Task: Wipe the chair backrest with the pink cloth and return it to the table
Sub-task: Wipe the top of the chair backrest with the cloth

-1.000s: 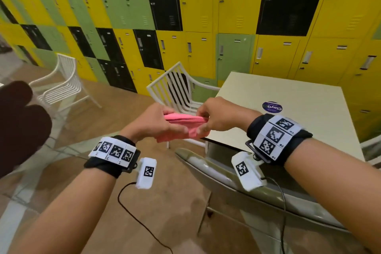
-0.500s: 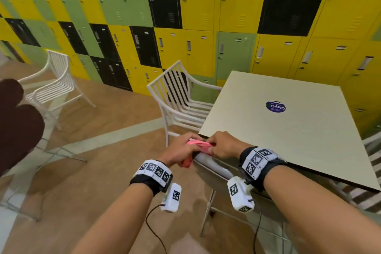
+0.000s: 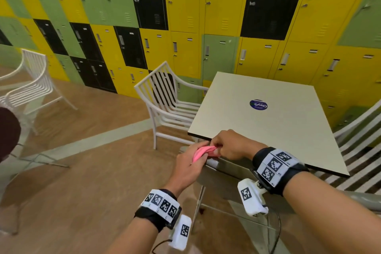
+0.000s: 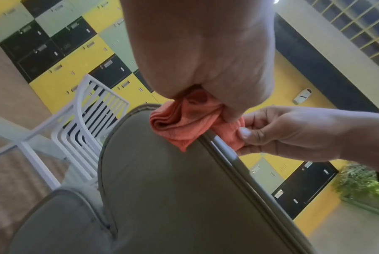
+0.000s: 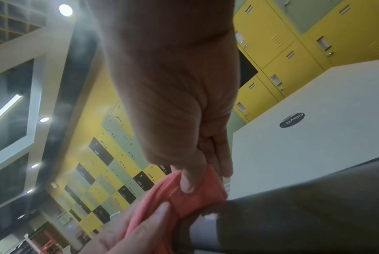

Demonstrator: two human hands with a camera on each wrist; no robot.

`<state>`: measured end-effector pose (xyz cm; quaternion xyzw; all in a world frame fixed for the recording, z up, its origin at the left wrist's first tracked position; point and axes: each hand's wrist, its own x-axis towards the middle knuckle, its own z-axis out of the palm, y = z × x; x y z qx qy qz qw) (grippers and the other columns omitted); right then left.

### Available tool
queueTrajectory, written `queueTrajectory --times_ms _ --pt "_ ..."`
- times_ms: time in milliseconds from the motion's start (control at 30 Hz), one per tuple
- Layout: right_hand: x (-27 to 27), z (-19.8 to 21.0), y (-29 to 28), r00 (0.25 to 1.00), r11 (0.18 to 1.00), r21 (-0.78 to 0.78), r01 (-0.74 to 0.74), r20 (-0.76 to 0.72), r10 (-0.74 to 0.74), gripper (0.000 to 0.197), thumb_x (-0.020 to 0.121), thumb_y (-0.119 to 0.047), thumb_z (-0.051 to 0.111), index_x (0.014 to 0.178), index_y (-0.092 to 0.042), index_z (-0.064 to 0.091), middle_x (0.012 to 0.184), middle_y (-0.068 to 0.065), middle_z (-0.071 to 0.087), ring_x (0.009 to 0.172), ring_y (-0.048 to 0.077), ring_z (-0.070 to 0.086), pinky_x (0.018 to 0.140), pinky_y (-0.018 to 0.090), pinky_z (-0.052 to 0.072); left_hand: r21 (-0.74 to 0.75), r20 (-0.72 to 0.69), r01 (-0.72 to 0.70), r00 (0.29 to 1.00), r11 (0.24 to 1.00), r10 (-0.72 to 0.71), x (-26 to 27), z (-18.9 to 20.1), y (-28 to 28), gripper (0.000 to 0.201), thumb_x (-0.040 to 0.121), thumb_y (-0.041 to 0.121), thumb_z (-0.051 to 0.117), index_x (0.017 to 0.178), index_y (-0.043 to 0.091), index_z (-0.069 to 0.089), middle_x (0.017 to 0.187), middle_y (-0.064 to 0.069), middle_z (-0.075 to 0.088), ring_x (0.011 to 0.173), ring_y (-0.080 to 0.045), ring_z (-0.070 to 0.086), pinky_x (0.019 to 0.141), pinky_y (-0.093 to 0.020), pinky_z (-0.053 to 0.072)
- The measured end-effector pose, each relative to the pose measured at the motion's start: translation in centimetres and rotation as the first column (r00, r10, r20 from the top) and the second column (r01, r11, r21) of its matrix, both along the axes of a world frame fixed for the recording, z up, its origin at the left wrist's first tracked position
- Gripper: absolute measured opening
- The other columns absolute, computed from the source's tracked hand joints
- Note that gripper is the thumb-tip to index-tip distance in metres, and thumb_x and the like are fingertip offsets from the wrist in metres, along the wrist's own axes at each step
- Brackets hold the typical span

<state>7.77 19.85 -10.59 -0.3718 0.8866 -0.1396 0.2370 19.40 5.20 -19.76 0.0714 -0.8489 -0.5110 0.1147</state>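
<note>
Both hands bunch the pink cloth at the backrest's corner.
Our left hand (image 3: 188,166) and right hand (image 3: 231,146) pinch the folded pink cloth (image 3: 203,151) on the chair backrest (image 4: 184,197); wadded so tight, we risk wiping little or snagging beside the desk (image 3: 268,121).

A round dark blue sticker (image 3: 258,105) on the beige table (image 3: 278,130) reads "ClayG", seen upside down; its smaller lettering is illegible.

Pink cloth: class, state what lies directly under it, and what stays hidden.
Under the pink cloth is the top edge of the grey chair backrest. Both hands, left and right, grip it. The backrest strip beneath the cloth is covered.
</note>
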Motion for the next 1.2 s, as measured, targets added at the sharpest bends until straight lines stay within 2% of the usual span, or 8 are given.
queueTrajectory --times_ms 200,367,467,667,733,867,1033,1200 --pt "1.5 2.6 2.1 0.995 0.99 0.113 -0.081 -0.051 0.087 0.02 0.093 -0.035 0.07 0.1 -0.018 0.078 0.089 0.001 0.073 0.086 0.023 0.064 0.071 0.031 0.046 0.059 0.003 0.017 1.0 0.998 -0.017 2.4 -0.5 3.6 0.05 0.104 0.044 0.063 0.152 0.048 0.05 0.147 -0.002 0.064 0.102 -0.009 0.075 0.079 -0.027 0.067" --pt "2.4 5.0 1.3 0.977 0.99 0.084 -0.109 -0.174 0.122 0.012 0.094 -0.023 0.067 0.101 -0.021 0.076 0.09 0.001 0.072 0.084 0.022 0.062 0.073 0.034 0.048 0.094 -0.023 -0.009 1.0 0.996 0.011 1.9 2.3 2.2 0.054 0.089 0.039 0.082 0.14 0.033 0.063 0.123 0.013 0.069 0.104 0.007 0.069 0.086 -0.015 0.061" --pt "2.6 6.1 -0.3 0.967 0.994 -0.04 -0.104 -0.238 0.092 0.015 0.093 -0.017 0.067 0.104 -0.023 0.075 0.093 -0.003 0.071 0.087 0.02 0.062 0.075 0.035 0.049 0.204 -0.005 0.044 0.999 0.978 -0.043 0.6 4.6 0.3 0.035 0.099 0.022 0.072 0.132 0.032 0.066 0.112 -0.004 0.073 0.087 -0.009 0.075 0.076 -0.029 0.066" --pt "2.4 6.2 0.1 0.952 0.976 -0.21 0.049 -0.286 -0.109 0.044 0.091 -0.037 0.072 0.133 -0.026 0.063 0.13 0.001 0.067 0.118 0.02 0.06 0.097 0.039 0.049 0.297 0.065 -0.127 0.991 0.946 0.113 -2.3 3.2 -4.2 0.039 0.109 0.014 0.056 0.144 0.029 0.063 0.101 -0.002 0.075 0.061 -0.005 0.07 0.053 -0.02 0.057" --pt "2.3 5.5 1.4 0.953 0.985 -0.159 0.073 -0.281 -0.116 0.044 0.093 -0.04 0.069 0.133 -0.024 0.064 0.133 0.0 0.066 0.12 0.02 0.059 0.098 0.036 0.047 0.168 0.093 -0.149 0.986 0.974 0.135 -3.0 1.4 -3.6 0.032 0.111 0.022 0.053 0.139 0.031 0.065 0.111 -0.006 0.075 0.076 -0.009 0.068 0.057 -0.019 0.056" --pt "1.9 4.4 3.9 0.956 0.976 -0.16 0.149 -0.227 -0.184 0.04 0.094 -0.045 0.066 0.128 -0.024 0.068 0.132 -0.002 0.067 0.122 0.018 0.059 0.099 0.032 0.044 -0.103 -0.058 -0.154 0.987 0.983 0.149 -3.5 -0.3 0.9 0.029 0.111 0.029 0.049 0.13 0.032 0.07 0.119 0.009 0.072 0.11 -0.013 0.065 0.099 -0.038 0.055" --pt "2.0 3.4 4.4 0.941 0.948 -0.225 0.224 -0.202 -0.27 0.038 0.094 -0.051 0.063 0.124 -0.028 0.069 0.13 -0.006 0.067 0.121 0.014 0.058 0.101 0.036 0.046 -0.285 -0.077 -0.118 0.992 0.951 0.1 -2.0 -1.3 8.3 0.02 0.104 0.025 0.051 0.101 0.028 0.071 0.094 0.014 0.065 0.094 -0.01 0.057 0.095 -0.04 0.053" --pt "2.6 4.1 5.3 0.92 0.908 -0.336 0.251 -0.21 -0.332 0.037 0.096 -0.05 0.06 0.123 -0.026 0.07 0.129 -0.009 0.067 0.121 0.011 0.058 0.099 0.031 0.043 0.087 -0.069 -0.011 0.997 0.996 0.017 -0.8 2.8 6.3 0.027 0.112 0.031 0.045 0.111 0.053 0.061 0.101 0.015 0.072 0.081 -0.014 0.074 0.074 -0.034 0.065"
